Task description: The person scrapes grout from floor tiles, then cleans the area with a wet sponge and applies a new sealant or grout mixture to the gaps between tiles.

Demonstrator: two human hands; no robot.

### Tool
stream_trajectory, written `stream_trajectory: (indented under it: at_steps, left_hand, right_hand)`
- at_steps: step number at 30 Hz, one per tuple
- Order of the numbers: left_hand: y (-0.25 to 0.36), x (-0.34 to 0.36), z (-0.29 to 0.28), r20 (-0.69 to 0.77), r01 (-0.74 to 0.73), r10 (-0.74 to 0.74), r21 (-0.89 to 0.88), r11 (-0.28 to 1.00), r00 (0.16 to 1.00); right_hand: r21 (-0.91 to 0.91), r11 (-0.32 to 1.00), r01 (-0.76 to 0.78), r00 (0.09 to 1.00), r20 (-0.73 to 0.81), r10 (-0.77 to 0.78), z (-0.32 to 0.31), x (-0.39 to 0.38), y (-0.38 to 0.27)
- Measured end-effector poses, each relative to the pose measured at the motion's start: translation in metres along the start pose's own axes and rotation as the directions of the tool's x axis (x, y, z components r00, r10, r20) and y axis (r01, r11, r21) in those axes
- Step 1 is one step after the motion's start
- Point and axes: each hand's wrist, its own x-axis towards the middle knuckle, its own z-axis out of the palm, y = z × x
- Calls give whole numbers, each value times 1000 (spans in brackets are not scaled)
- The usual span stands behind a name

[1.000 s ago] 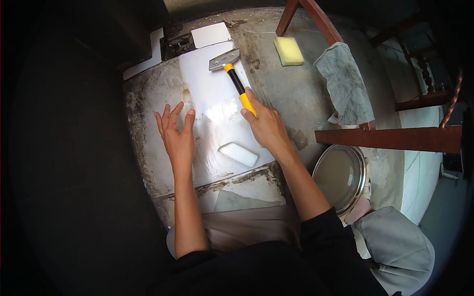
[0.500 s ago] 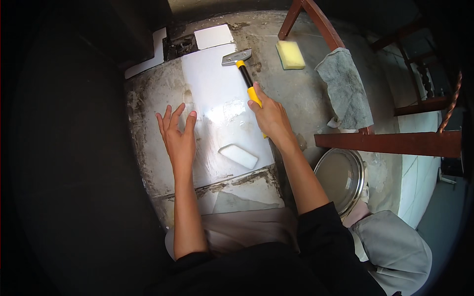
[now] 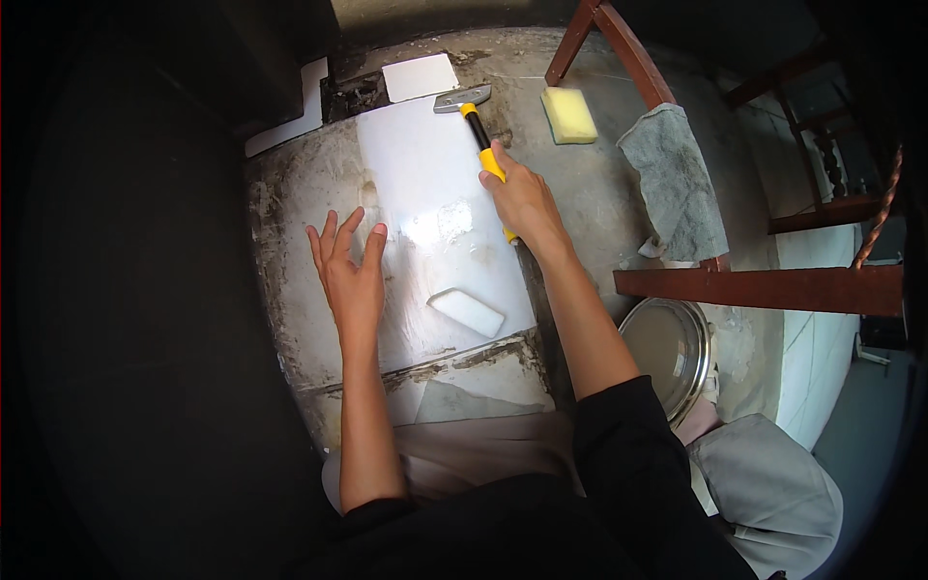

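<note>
A large white tile (image 3: 425, 193) lies flat on a rough grey floor. My right hand (image 3: 522, 198) grips the yellow and black handle of a scraper (image 3: 474, 116), whose metal blade rests at the tile's far right corner. Flat on the tile's left edge lies my left hand (image 3: 348, 266), fingers spread, holding nothing. A small white block (image 3: 467, 311) sits on the near part of the tile, between my two forearms.
A yellow sponge (image 3: 568, 114) and a grey cloth (image 3: 677, 188) lie to the right, by a red-brown wooden frame (image 3: 764, 285). A round metal bucket (image 3: 669, 350) stands at my right elbow. A small white tile piece (image 3: 419, 77) lies beyond the big tile.
My right hand has pushed the scraper away from me, up along the tile's right side to its far corner. My left hand has stayed pressed on the tile.
</note>
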Motion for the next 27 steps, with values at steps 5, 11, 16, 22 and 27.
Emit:
stream_trajectory:
  at_steps: [5, 11, 16, 22, 27]
  left_hand:
    - [-1, -1, 1, -7, -1, 1, -3, 1000, 1000]
    - [0, -1, 0, -1, -2, 2, -9, 1000, 1000]
    - [0, 1, -1, 4, 25, -25, 2, 1000, 1000]
    - [2, 1, -2, -2, 15, -15, -3, 1000, 1000]
    - [-1, 2, -1, 0, 9, -9, -13, 1000, 1000]
  right_hand:
    - [-15, 1000, -6, 1000, -5, 6, 3, 2, 4]
    - [8, 1000, -2, 1000, -31, 2, 7, 16, 0]
    - [33, 999, -26, 999, -43, 27, 8, 30, -4]
    - [35, 999, 26, 987, -160, -20, 1, 77, 6]
    - [-129, 989, 78, 968, -226, -106, -18, 99, 5]
